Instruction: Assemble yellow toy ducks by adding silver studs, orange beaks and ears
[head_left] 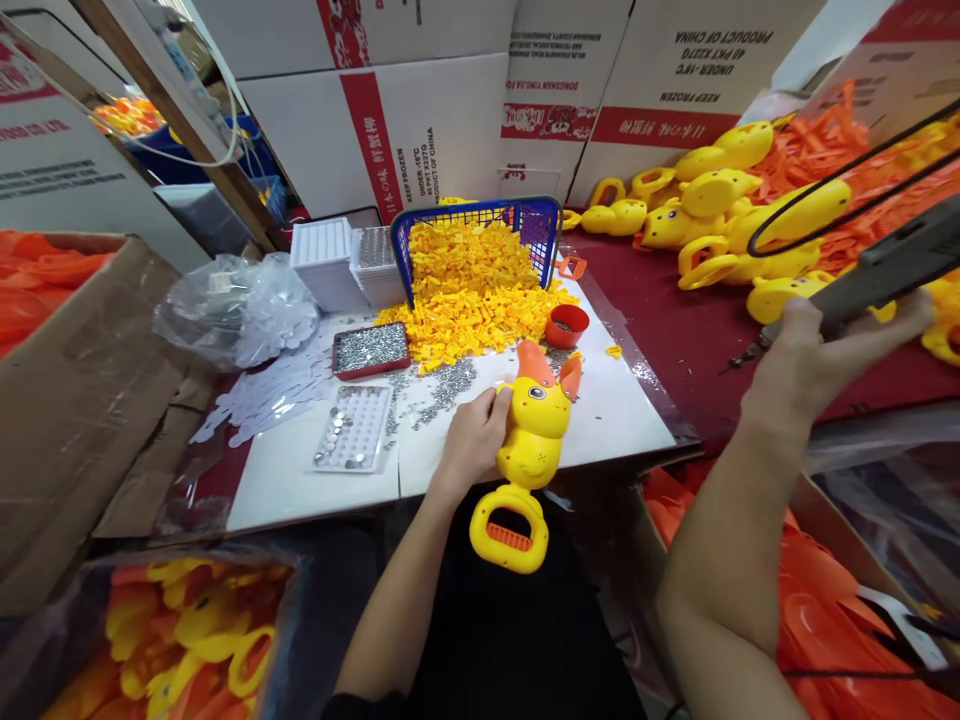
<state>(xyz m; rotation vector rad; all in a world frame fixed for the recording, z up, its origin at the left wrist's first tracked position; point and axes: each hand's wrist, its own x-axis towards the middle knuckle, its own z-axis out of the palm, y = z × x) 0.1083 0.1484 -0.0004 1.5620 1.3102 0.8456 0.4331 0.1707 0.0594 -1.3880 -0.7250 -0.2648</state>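
Note:
My left hand is closed around the side of a yellow plastic duck toy. The duck has an orange bill at its top and a ring-shaped handle with an orange grip at its lower end. It is held just over the table's front edge. Off to the right, my right hand grips a grey electric screwdriver, its bit pointing down and left, apart from the duck. Part of the fingers is behind the tool. A red cup stands just beyond the duck.
A blue basket spills small yellow parts onto the table. Nearby are a tray of screws and a white tray of metal discs. Yellow duck toys lie at right. Boxes of orange parts flank me.

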